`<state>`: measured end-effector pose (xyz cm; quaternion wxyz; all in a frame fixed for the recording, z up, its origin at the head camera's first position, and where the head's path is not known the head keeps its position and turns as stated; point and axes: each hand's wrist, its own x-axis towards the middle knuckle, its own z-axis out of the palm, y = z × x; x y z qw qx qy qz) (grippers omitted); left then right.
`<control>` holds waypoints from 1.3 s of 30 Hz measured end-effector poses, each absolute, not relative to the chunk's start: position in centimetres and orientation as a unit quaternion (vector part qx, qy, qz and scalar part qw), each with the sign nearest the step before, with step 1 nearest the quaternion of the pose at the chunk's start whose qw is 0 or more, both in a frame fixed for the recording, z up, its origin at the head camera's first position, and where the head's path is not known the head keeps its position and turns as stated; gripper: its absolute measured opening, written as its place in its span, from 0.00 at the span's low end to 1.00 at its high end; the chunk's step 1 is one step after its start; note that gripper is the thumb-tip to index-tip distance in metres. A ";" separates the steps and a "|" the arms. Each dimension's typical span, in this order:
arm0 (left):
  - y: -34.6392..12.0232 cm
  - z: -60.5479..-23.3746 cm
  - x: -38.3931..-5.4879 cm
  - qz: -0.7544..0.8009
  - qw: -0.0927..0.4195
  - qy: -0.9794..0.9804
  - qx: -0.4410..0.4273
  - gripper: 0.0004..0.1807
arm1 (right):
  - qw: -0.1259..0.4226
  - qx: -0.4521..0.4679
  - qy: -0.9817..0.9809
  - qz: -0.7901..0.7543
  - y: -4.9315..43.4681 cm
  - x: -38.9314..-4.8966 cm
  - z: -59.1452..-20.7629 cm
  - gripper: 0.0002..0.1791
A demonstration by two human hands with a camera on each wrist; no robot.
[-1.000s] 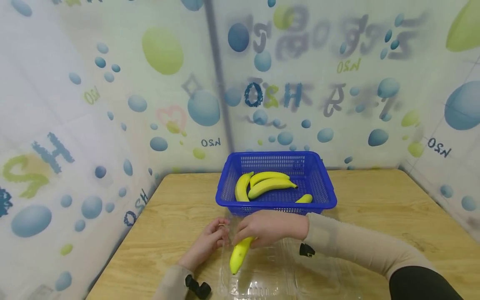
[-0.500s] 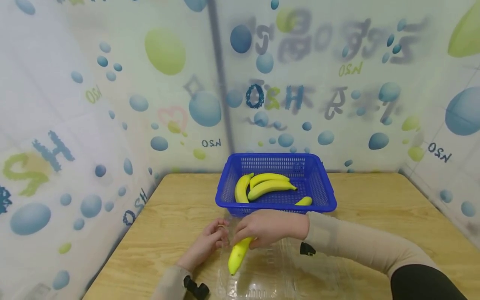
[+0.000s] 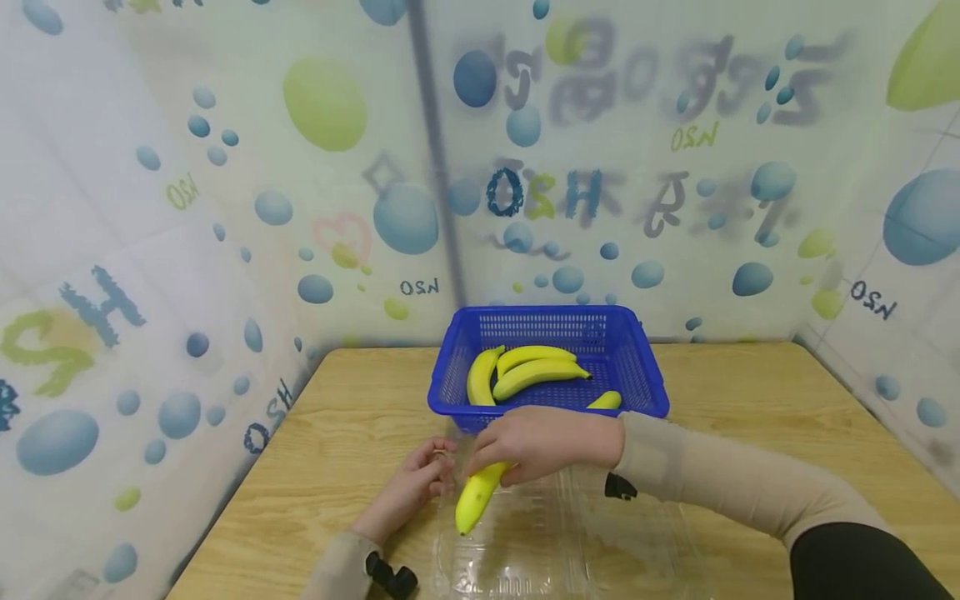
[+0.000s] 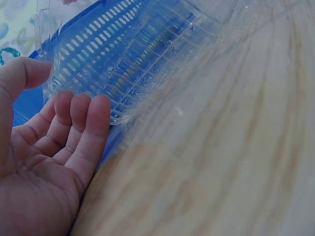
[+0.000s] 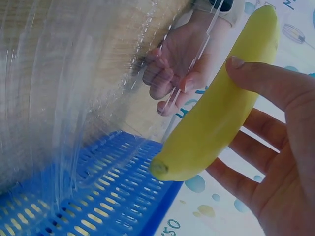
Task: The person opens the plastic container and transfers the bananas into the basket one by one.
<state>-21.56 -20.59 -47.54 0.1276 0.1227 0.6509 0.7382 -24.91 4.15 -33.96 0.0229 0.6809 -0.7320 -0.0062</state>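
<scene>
In the head view, my right hand (image 3: pixel 540 446) holds a yellow banana (image 3: pixel 477 502) over a clear plastic clamshell container (image 3: pixel 525 571) on the table. The right wrist view shows the thumb (image 5: pixel 256 78) on one side of the banana (image 5: pixel 211 118) and the fingers behind it. At the container's left side is my left hand (image 3: pixel 411 490), its fingers loosely bent. From the left wrist, the fingertips (image 4: pixel 98 108) rest at the clear plastic wall (image 4: pixel 133 83), with the thumb apart from them. Palm and fingers of the right hand are partly hidden in the head view.
Behind the container stands a blue perforated basket (image 3: pixel 551 313) with several bananas (image 3: pixel 542 377) in it. The container's clear lid (image 3: pixel 637 550) lies unfolded to the right. A wooden table (image 3: pixel 757 417) carries everything, with a patterned curtain (image 3: pixel 637 150) behind and at the sides.
My right hand and the banana have shifted slightly away from me, toward the basket. The left hand stays at the container's side, and the basket and its bananas stay put.
</scene>
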 end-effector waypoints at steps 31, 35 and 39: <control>-20.4 -47.6 -21.5 0.747 0.129 0.641 0.119 0.16 | 0.056 0.655 -0.753 -0.007 5.2 -26.4 -30.7 0.24; -20.4 -47.6 -21.5 0.743 0.127 0.647 0.113 0.17 | 0.058 0.642 -0.764 -0.005 5.4 -26.7 -30.4 0.25; -20.3 -47.5 -21.6 0.739 0.122 0.651 0.121 0.18 | 0.045 0.628 -0.777 0.001 5.6 -27.2 -30.3 0.25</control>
